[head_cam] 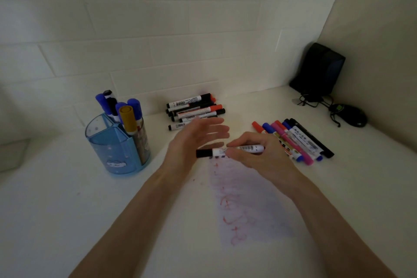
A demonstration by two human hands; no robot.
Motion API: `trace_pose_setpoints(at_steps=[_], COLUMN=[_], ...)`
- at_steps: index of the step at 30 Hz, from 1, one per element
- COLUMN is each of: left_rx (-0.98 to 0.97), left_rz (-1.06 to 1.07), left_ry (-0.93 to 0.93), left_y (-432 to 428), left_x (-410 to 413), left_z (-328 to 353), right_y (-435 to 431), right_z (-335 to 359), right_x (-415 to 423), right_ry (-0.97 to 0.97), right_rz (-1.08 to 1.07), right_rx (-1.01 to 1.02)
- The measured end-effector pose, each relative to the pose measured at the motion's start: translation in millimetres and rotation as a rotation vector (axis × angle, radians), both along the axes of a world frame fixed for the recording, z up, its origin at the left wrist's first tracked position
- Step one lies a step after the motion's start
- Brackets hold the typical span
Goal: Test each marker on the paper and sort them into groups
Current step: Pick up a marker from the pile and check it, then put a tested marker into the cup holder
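Right hand point(259, 158) grasps a black-capped marker point(247, 148) at the paper's point(248, 201) far edge; left hand point(194, 137) spread loose; label unreadable.

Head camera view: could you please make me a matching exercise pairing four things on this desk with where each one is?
Things:
1. blue pen holder
2. black-capped marker
3. computer mouse
4. paper

Places:
A. gripped in the right hand
B. far right, towards the back
C. left side, with upright markers in it
D. in the middle, bearing red scribbles

Pairs: 1-C, 2-A, 3-B, 4-D
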State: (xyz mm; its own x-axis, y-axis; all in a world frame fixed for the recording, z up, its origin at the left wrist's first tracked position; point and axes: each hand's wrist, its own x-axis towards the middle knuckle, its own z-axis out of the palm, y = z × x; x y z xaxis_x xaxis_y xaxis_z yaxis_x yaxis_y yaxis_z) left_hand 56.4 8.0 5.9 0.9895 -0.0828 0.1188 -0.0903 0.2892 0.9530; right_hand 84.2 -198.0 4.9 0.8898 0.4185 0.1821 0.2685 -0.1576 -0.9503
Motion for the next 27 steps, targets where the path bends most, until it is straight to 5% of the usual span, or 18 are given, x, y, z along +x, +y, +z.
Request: trace_pose_setpoints(at_steps=[10,15,21,27], left_rx=[0.356,0.482,0.556,0.843], left_rz=[0.147,0.185,0.422,0.592], left_ry=[-0.339,-0.338,-0.309,-0.204], left_y=[-6,-16,-2,7], left_x=[-7,-4,1,9], left_z=[-18,-18,-21,-28], right_y=[21,-6,-55,-43], right_z=[-15,-3,0,-19], right_x=[-8,7,36,31], right_ry=[-0.037,-0.052,-0.275,-0.351], right_rz=[0.123,0.163,-0.409,-0.603], right_rx=[0.056,-0.182,-0.320,-0.706])
